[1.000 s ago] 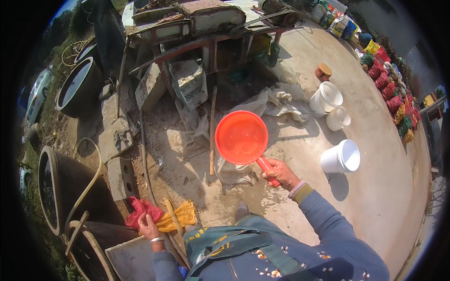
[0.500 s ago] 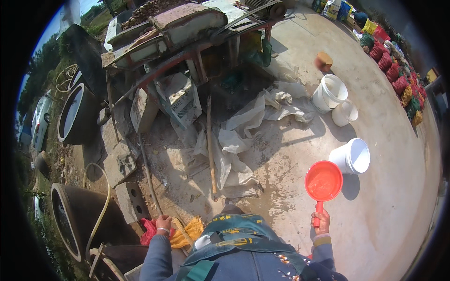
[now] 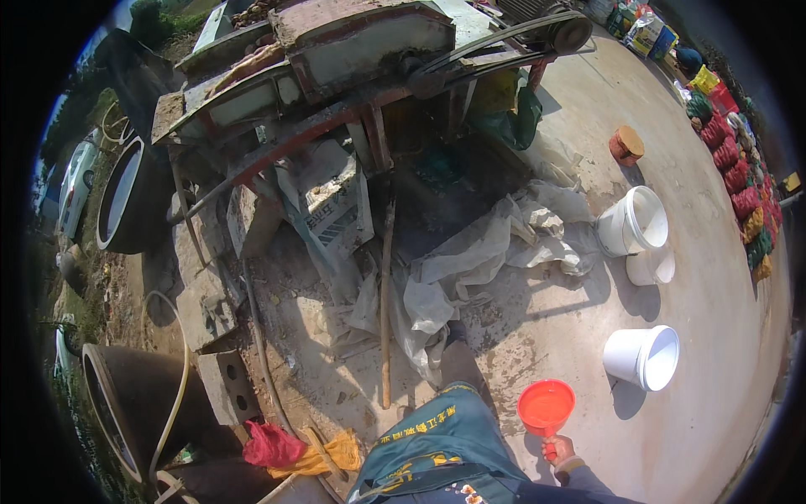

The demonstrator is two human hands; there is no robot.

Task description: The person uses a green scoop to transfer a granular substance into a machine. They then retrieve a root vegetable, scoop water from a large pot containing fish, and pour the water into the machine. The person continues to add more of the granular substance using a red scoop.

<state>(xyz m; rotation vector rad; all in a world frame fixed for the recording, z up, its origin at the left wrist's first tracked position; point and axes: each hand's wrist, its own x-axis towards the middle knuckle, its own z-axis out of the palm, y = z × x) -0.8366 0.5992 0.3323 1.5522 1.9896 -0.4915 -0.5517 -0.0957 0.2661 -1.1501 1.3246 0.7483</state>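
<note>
My right hand (image 3: pixel 562 451) is closed around the handle of a red plastic water dipper (image 3: pixel 546 406), held low in front of my right side. Its round bowl faces up, and whether it holds liquid I cannot make out. Just beyond it on the right stands a white bucket (image 3: pixel 625 357), its pale top turned toward the right. My left hand is out of sight. A red mesh bag (image 3: pixel 273 445) and an orange mesh bag (image 3: pixel 323 456) lie at the lower left. Below me shows my green apron (image 3: pixel 453 428).
A belt-driven machine (image 3: pixel 374 50) fills the far side, with crumpled plastic sheeting (image 3: pixel 537 218) below it. A wooden pole (image 3: pixel 388 311) leans there. Two more white buckets (image 3: pixel 621 227) and stacked mesh sacks (image 3: pixel 743 202) stand right. Large dark vats (image 3: pixel 151 395) and concrete blocks (image 3: pixel 225 386) line the left.
My right hand has brought the dipper down and closer to my body. My left hand has left the view. A foot has stepped forward, and the machine appears nearer.
</note>
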